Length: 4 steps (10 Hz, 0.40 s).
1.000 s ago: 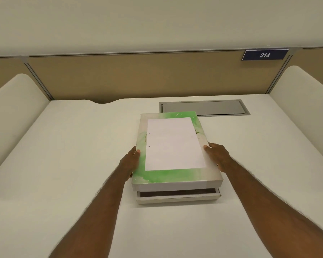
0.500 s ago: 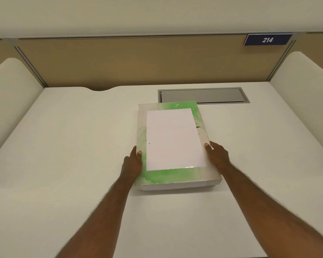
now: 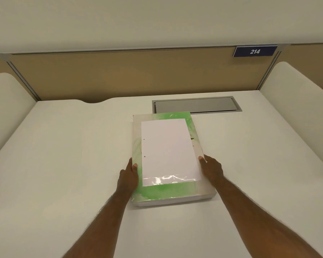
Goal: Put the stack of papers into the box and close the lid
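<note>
**Lid seated on box, both hands at its sides**

The box [image 3: 172, 199] is seen flat on the white desk [image 3: 63, 164], slightly rotated, near the desk's centre and just in front of the grey cable hatch [image 3: 197, 105]. The lid [image 3: 157, 191], white with a green wash, is fully down over the base; only a thin pale strip of the base is made out under the near edge. A white punched sheet [image 3: 169, 153] is fixed flat on the lid top, with glare along its near edge.

The stack of papers cannot be seen; whether it lies inside cannot be told.

The left hand [image 3: 128, 178] is laid against the lid's left side, the thumb resting on the top surface, the fingers extended along the edge. The right hand [image 3: 212, 169] is pressed against the right side, the thumb on the top corner of the edge, the remaining fingers hidden behind the wall. The lid is thus clasped between the two hands, neither closed into a fist.

A blue plate [image 3: 254, 51] reading 214 is noted on the tan partition [image 3: 119, 75] behind the desk.
</note>
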### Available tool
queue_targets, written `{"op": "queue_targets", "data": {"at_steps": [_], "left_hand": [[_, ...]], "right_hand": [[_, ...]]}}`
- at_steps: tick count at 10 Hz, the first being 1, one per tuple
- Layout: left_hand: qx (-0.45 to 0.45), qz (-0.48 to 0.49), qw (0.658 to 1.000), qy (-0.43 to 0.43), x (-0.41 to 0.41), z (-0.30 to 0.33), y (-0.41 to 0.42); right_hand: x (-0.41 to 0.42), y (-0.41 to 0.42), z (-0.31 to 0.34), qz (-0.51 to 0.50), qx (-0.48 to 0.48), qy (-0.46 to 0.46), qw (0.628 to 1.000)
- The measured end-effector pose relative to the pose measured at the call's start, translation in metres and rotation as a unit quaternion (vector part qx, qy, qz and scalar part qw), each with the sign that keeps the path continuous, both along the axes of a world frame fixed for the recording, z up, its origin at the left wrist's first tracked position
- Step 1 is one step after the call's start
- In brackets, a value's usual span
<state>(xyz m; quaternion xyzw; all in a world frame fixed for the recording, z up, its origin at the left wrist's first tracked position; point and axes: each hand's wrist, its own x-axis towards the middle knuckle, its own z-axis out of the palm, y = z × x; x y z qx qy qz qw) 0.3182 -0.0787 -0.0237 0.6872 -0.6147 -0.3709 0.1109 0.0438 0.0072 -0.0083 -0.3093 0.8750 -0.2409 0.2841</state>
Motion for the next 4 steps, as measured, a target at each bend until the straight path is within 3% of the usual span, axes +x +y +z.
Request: {"op": "queue_targets", "data": {"at_steps": [2, 3, 4], "left_hand": [[0.025, -0.006, 0.999, -0.019, 0.004, 0.007, -0.005], [-0.022, -0.019, 0.997, -0.072, 0.005, 0.025, -0.011], [-0.081, -0.043, 0.991, -0.095, 0.006, 0.040, -0.017]], "right_hand": [[-0.004, 0.004, 0.005, 0.011, 0.024, -0.006, 1.000], [0.003, 0.001, 0.023, -0.016, 0.030, 0.106, 0.994], [0.005, -0.003, 0.038, 0.027, -0.014, 0.192, 0.981]]}}
